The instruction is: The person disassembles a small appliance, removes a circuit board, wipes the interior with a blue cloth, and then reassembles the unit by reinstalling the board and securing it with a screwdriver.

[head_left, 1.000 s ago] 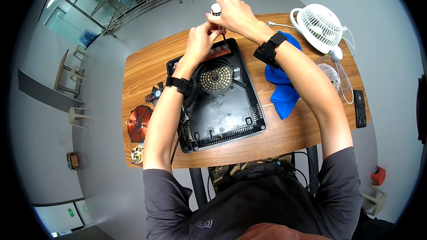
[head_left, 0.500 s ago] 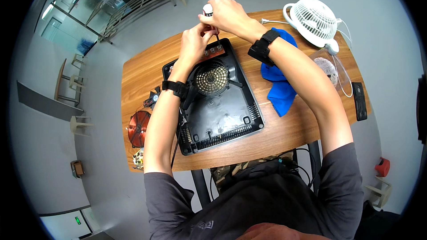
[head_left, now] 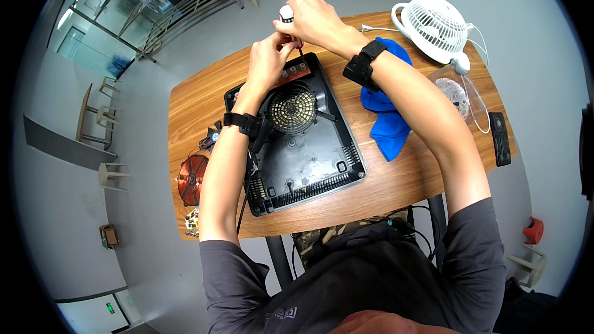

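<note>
A black open appliance housing (head_left: 303, 154), like an induction cooker's base, lies on the wooden table with a round fan grille (head_left: 292, 108) in it. At its far end sits a narrow reddish-brown circuit board (head_left: 296, 73). My right hand (head_left: 318, 18) is closed around a screwdriver (head_left: 286, 14) with a white-topped handle, held above that board. The dark shaft points down to the board's right end; its exact contact point is too small to make out. My left hand (head_left: 266, 62) pinches the screwdriver lower down, its fingertips partly hidden by the tool and my right hand.
Left of the housing lie a copper coil (head_left: 193, 179), a small black fan (head_left: 212, 138) and a populated circuit board (head_left: 192, 221). To the right are a blue cloth (head_left: 391, 133), a white fan (head_left: 436, 31), a clear bag (head_left: 456, 96) and a black flat case (head_left: 500, 139).
</note>
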